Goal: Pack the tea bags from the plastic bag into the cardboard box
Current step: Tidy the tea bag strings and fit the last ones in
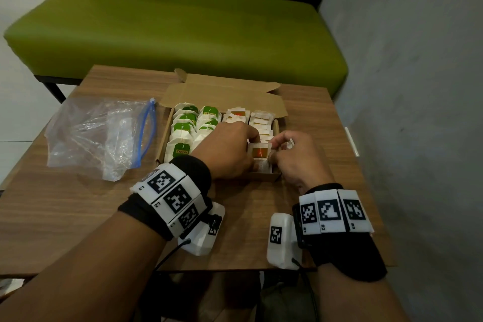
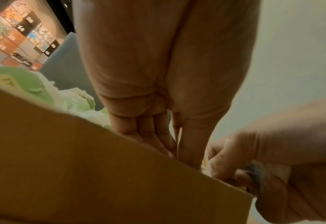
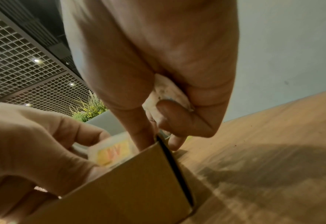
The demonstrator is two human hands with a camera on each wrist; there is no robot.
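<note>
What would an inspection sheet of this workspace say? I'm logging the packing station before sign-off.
Surface: small wooden table, wood-grain top.
Job's things: open brown cardboard box holding rows of green-tagged tea bags and orange-tagged tea bags; clear plastic zip bag with blue seal lies left of the box, looks empty.
Clutter: nothing seen.
Hands: left hand and right hand both pinch one orange-tagged tea bag at the box's near right corner; the right hand also curls round a white tea bag.
Cables: thin black cable from the left wrist unit.
Surroundings: green padded bench behind, grey wall at right.
</note>
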